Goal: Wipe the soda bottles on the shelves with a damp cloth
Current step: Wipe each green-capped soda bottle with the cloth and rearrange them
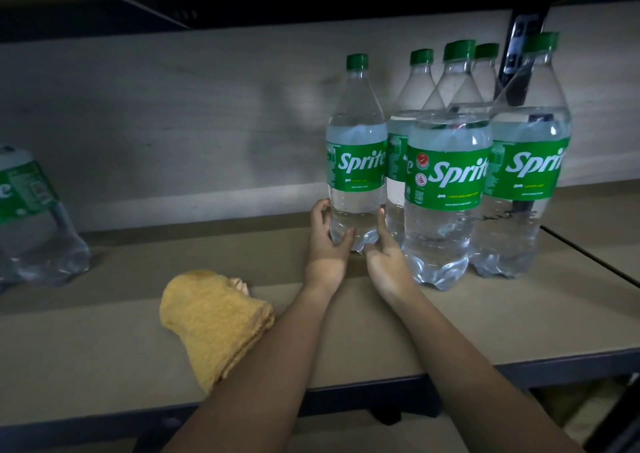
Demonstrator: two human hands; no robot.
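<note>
While both arms reach in over the shelf [104, 359] edge:
cloth: yellow cloth [211, 321] lying on shelf, beside left forearm
left hand [327, 245]: fingers curled round base of leftmost Sprite bottle [356, 162]
right hand [384, 255]: fingers straight, pressed to same bottle's base
behind: four more bottles [450, 182] clustered right, upright
far left: another bottle [31, 217] at frame edge

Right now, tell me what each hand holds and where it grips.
Both hands are on one Sprite bottle, low, beneath its label: left hand curls round the left side, right hand lies against the right. The yellow cloth lies on the shelf, unheld.
</note>
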